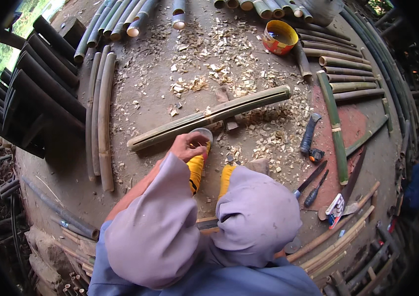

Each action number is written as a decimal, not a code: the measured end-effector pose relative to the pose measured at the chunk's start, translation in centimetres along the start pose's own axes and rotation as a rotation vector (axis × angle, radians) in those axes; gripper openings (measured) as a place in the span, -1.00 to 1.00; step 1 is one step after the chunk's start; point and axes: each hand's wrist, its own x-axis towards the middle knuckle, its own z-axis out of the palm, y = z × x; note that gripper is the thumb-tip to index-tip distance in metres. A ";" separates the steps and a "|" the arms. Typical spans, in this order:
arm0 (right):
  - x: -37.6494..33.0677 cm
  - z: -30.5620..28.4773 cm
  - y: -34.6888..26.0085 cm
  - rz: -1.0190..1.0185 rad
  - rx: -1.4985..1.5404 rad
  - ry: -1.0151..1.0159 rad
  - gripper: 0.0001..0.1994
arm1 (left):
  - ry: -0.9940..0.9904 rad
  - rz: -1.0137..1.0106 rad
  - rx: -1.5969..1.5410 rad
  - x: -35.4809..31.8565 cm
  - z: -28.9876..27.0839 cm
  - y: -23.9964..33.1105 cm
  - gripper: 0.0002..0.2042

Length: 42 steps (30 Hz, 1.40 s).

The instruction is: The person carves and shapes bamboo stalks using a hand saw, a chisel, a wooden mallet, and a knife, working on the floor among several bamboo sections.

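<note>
My left hand point(190, 146) is over my left foot, beside a long split bamboo pole point(185, 126). Its fingers are bent and drawn together, and a small reddish bit shows beneath them; what they hold, if anything, I cannot make out. The pole has dark slits along its length and lies slantwise across a small wooden block point(230, 123). Yellow coverings point(196, 173) wrap my lower legs. My right hand is hidden behind my raised right knee point(259, 217).
Wood chips point(214, 74) litter the ground. To the right lie a dark-handled tool point(310, 133), a tape measure point(316, 155), a knife point(309, 178), a screwdriver point(316, 189) and a handsaw point(340, 207). Cut bamboo point(105, 123) and a red-yellow bowl point(279, 45) stand around.
</note>
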 end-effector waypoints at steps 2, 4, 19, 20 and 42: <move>-1.4 0.1 -3.2 -0.130 0.077 -0.112 -0.36 | -0.162 -0.131 -0.048 0.6 1.0 0.7 -0.65; -3.0 0.9 -7.1 -0.270 0.176 -0.257 -0.35 | -0.334 -0.125 -0.075 1.6 2.3 0.7 -0.47; -4.8 -0.8 -6.4 -0.373 -0.382 -0.324 -0.15 | 0.373 -0.043 0.402 -2.2 -7.6 4.7 -0.70; -5.4 -0.7 -4.9 -0.377 -0.480 -0.369 -0.13 | 0.354 -0.048 0.638 -3.3 -8.9 4.6 -0.70; -3.6 2.5 -6.7 -0.281 -0.413 -0.322 -0.05 | 0.003 -0.465 1.041 -0.6 -10.1 -0.6 -0.66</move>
